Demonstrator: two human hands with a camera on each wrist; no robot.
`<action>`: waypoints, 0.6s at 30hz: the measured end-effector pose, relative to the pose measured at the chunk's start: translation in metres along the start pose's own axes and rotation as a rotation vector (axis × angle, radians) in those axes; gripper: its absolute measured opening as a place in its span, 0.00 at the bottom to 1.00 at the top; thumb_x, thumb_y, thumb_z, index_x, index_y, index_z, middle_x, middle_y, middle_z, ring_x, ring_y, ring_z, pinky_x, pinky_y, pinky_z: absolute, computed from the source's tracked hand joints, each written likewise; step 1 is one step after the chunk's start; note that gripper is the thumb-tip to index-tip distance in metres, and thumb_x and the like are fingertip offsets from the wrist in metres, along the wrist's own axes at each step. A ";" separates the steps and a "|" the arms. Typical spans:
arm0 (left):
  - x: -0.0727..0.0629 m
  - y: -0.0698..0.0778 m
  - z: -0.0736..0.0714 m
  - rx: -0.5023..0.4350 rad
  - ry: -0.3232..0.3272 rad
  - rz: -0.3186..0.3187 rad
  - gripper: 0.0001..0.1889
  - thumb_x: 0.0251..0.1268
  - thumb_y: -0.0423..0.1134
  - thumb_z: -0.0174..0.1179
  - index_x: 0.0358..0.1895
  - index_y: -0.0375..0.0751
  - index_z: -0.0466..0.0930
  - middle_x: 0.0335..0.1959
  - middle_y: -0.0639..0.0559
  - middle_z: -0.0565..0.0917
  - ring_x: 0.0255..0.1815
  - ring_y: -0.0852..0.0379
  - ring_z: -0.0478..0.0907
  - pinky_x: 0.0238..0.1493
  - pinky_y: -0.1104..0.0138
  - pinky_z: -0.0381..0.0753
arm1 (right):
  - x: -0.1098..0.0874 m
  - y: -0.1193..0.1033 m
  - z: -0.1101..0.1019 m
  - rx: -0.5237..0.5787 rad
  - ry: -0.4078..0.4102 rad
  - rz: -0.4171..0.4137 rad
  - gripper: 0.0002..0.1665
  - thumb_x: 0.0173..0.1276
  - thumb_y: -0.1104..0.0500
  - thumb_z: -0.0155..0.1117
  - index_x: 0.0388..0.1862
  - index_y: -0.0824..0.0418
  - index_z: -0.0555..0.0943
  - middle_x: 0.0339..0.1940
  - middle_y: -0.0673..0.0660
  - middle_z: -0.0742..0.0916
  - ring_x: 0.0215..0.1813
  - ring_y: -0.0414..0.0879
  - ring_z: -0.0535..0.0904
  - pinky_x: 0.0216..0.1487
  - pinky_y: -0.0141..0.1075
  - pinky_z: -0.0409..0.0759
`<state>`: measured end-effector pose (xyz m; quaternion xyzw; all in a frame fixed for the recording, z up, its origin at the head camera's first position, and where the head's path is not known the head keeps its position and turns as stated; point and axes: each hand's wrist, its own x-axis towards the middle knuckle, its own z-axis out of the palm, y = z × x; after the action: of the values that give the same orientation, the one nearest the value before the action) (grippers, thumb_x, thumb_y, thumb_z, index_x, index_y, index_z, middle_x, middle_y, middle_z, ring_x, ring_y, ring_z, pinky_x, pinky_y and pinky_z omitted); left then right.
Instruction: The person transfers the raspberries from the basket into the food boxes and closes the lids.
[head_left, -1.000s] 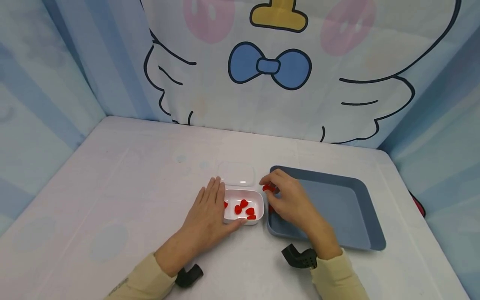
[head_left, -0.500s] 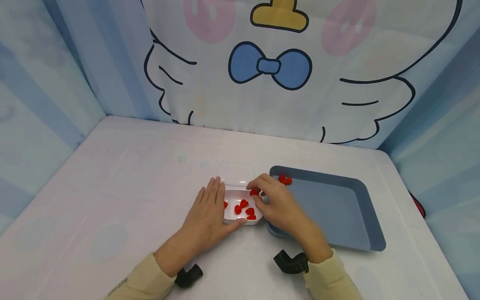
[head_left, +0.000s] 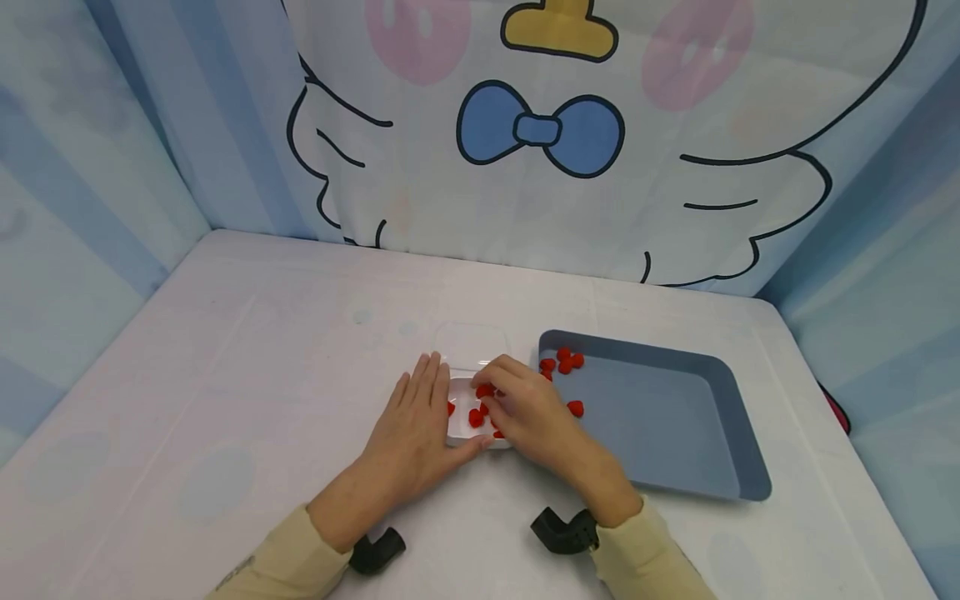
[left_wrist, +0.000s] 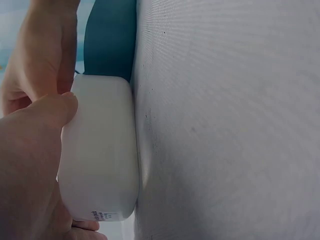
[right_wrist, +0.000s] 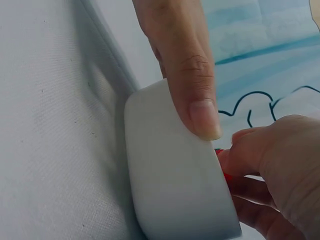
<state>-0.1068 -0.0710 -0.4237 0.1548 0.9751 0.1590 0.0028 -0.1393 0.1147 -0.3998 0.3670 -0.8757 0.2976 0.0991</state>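
Note:
A small white box stands mid-table with several small red pieces inside. My left hand lies along its left side with straight fingers, and the thumb touches the near side at the rim. Above the box's right part, my right hand pinches a red piece between thumb and fingers. That hand hides the right end of the box. To the right, a blue-grey tray carries several more red pieces near its left side.
Behind the box lies a clear plastic lid. The tray's raised rim stands close to the box's right side. A printed curtain rises along the table's back edge, and side curtains flank the white table.
My right hand has moved left from the tray's edge to over the box, carrying the red piece. More red pieces in the tray have come into view. The left hand stays in place.

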 end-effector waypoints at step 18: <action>0.000 0.001 -0.001 -0.026 -0.003 -0.008 0.57 0.60 0.73 0.54 0.77 0.31 0.49 0.80 0.36 0.52 0.82 0.41 0.46 0.80 0.47 0.51 | 0.000 0.001 0.000 -0.005 0.036 -0.017 0.15 0.60 0.70 0.70 0.46 0.61 0.83 0.44 0.52 0.85 0.44 0.41 0.82 0.48 0.32 0.85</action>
<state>-0.1063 -0.0708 -0.4228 0.1509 0.9736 0.1713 0.0068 -0.1400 0.1157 -0.4008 0.3688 -0.8713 0.3014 0.1184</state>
